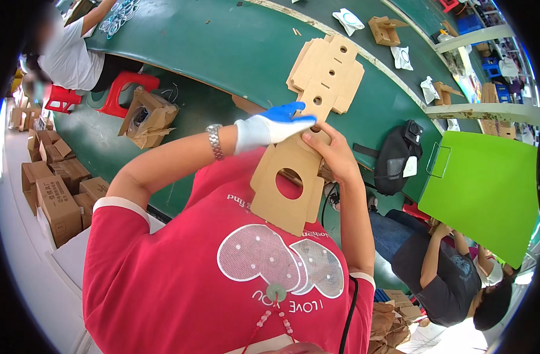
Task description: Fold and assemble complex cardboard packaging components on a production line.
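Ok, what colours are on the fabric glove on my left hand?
The fabric glove is white and blue, best seen in the head view.

Left of the flat tan cardboard blanks with punched holes, the smooth green tabletop gives a hand a broad open way. On their near side, the blue-and-white-gloved left hand, the bare right hand and a brown cardboard sheet with a large round hole block approach. To their right, past a narrower gap, lies a black fabric bag.
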`<state>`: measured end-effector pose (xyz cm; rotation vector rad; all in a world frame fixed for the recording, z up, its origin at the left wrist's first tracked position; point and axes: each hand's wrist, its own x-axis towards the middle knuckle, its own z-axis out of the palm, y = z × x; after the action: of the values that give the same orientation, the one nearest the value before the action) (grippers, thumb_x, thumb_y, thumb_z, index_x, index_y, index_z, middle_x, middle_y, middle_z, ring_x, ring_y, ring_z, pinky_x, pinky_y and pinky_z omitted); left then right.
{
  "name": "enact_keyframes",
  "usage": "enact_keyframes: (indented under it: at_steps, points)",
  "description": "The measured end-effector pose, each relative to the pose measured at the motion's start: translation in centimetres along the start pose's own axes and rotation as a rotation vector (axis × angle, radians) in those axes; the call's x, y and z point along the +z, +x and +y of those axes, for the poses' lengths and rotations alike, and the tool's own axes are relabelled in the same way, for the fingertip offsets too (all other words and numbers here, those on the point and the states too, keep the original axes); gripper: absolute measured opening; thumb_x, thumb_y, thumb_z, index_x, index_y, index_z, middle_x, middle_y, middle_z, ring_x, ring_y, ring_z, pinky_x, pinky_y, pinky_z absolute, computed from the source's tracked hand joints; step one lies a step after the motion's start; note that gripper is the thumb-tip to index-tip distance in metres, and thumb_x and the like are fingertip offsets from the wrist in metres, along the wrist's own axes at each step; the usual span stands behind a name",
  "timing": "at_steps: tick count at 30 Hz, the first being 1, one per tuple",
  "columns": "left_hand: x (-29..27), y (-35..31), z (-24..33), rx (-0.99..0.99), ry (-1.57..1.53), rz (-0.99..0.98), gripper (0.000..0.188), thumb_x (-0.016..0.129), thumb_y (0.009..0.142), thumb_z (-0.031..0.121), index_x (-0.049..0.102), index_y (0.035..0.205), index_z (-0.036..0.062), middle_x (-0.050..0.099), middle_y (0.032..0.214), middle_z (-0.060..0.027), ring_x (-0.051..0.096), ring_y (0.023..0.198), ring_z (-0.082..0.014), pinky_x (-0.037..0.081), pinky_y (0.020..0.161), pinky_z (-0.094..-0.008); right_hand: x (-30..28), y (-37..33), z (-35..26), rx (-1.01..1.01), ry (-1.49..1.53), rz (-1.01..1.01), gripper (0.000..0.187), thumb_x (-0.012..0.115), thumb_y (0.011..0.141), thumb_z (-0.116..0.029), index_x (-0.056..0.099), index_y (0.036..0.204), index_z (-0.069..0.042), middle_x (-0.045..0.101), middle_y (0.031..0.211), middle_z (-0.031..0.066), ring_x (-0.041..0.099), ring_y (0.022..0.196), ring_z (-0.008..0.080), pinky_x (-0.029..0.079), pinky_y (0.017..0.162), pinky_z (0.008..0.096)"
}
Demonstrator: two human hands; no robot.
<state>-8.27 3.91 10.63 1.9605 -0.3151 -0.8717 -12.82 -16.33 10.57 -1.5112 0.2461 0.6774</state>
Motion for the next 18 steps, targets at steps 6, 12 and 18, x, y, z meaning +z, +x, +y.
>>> enact_keyframes:
  at_steps: [6,12,18]
  points:
    - [-2.1,0.0,0.4,0.200,-0.311,0.091,0.062,0.065,0.085,0.020,0.043,0.142,0.0085,0.039,0.145,-0.0196,0.061,0.111,-0.0350,0.052,0.093,-0.0376,1.8,1.2,-1.5,-0.354,0.113,0.100,0.050,0.077,0.081,-0.014,0.064,0.128,-0.004,0.050,0.142,0.0082,0.047,0.131,0.0211,0.039,0.108,0.0352]
    - [-2.2,3.2,0.0,-0.261,-0.954,0.019,0.036,0.061,0.097,0.022,0.059,0.128,0.0039,0.064,0.121,-0.0089,0.062,0.109,-0.0161,0.051,0.093,-0.0319,0.9,3.1,-1.2,-0.081,-0.023,0.043,0.047,0.076,0.083,-0.015,0.064,0.126,-0.002,0.062,0.127,0.0088,0.058,0.114,0.0160,0.045,0.099,0.0300]
    - [-4.7,11.1,-5.3,-0.188,-1.065,0.048,0.037,0.062,0.097,0.025,0.059,0.127,0.0038,0.065,0.120,-0.0092,0.062,0.111,-0.0182,0.050,0.097,-0.0350,-1.9,8.2,0.8,-0.069,-0.021,0.539,0.042,0.072,0.087,-0.022,0.067,0.120,0.002,0.071,0.106,0.0093,0.065,0.094,0.0137,0.051,0.083,0.0289]
